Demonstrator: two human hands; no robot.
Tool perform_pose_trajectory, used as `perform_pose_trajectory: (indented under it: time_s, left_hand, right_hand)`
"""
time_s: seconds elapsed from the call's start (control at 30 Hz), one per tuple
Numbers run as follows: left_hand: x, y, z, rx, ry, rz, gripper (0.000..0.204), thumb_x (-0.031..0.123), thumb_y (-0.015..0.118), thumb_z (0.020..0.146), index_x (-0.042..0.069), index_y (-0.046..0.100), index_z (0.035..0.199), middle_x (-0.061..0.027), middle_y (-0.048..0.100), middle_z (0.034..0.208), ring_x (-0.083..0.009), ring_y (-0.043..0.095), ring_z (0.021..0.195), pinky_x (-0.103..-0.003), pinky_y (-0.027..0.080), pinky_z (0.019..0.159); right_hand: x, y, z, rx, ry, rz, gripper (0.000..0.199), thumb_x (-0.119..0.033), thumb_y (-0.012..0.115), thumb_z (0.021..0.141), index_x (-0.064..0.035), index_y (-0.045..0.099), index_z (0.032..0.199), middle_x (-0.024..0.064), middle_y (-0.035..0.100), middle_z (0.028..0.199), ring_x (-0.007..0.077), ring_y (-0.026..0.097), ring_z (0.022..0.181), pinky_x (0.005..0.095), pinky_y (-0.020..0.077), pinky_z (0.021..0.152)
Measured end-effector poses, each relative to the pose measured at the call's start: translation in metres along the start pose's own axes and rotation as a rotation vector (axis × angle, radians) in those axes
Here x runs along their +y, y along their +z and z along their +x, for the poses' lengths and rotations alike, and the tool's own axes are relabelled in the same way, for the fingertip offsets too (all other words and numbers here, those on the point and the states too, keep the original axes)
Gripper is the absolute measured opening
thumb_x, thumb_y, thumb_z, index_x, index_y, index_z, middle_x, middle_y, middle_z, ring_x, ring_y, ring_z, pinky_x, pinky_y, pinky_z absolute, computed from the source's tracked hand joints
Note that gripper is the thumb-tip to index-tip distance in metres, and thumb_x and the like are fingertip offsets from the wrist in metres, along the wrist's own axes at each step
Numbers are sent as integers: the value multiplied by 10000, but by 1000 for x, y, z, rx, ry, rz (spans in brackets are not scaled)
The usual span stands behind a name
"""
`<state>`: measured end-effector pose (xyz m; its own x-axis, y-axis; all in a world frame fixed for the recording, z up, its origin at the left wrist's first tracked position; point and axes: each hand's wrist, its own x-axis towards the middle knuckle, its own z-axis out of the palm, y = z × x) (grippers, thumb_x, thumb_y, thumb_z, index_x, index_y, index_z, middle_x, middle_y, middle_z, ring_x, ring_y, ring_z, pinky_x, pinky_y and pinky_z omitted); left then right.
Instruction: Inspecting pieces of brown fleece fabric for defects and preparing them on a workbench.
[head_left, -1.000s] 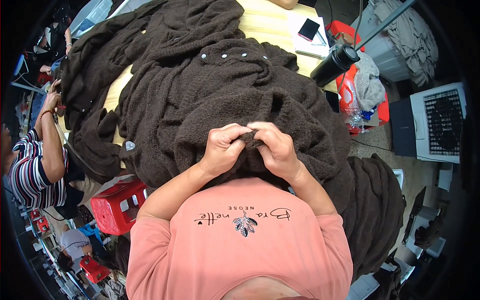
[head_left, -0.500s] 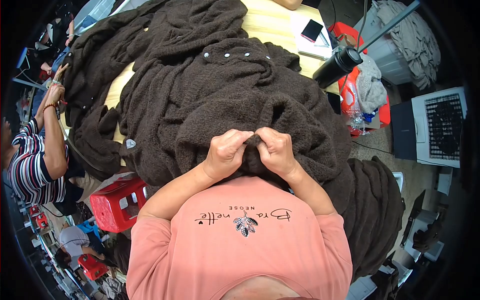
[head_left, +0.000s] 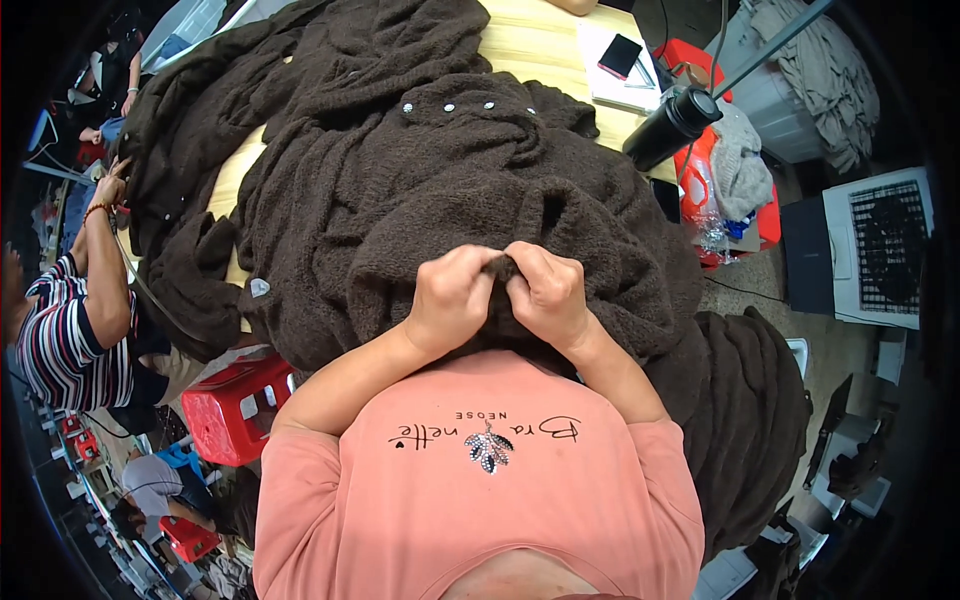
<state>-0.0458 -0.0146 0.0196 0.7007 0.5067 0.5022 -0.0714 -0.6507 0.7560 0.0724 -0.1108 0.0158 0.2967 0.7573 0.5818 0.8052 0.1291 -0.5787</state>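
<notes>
Both thumbs and fingertips pinching: my bare left hand (head_left: 450, 300) and bare right hand (head_left: 550, 297) grip fuzzy dark-brown knitted fabric (head_left: 430, 225); overpulling could stretch it!

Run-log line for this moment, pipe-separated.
left hand: pinching brown knit | right hand: pinching brown knit | hands: close together | bottle, phone: at table's right side

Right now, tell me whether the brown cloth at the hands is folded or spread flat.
Neither: the brown cloth lies bunched in loose creases, a bit pinched by left hand and right hand.
</notes>
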Motion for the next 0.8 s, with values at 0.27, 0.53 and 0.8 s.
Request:
perform_pose_trajectory:
  time_s: [0.27, 0.53, 0.8]
  left_hand:
    - [6, -11, 5, -292, -369, -206, 96, 54, 590, 771, -8, 609, 841, -144, 627, 754, -247, 619, 674, -351, 478, 608]
    - [10, -35, 9, -157, -426, -184, 113, 1, 627, 743, -14, 639, 855, -118, 631, 723, -175, 613, 656, -275, 461, 598]
    - [18, -23, 5, -168, -358, -229, 102, -15, 608, 689, -16, 624, 790, -91, 607, 681, -130, 578, 641, -260, 453, 593]
  right_hand:
    - [20, -10, -9, 159, 23, -69, 243, 98, 532, 671, 37, 554, 906, 180, 601, 777, 329, 602, 617, 351, 491, 560]
    - [11, -31, -1, -187, 153, -242, 448, 41, 586, 628, 20, 529, 1071, 204, 531, 1165, 329, 515, 1092, 388, 393, 913]
    - [-11, -22, 19, -154, -3, 295, 116, 30, 638, 665, -4, 567, 750, 88, 548, 677, 250, 518, 616, 333, 392, 627]
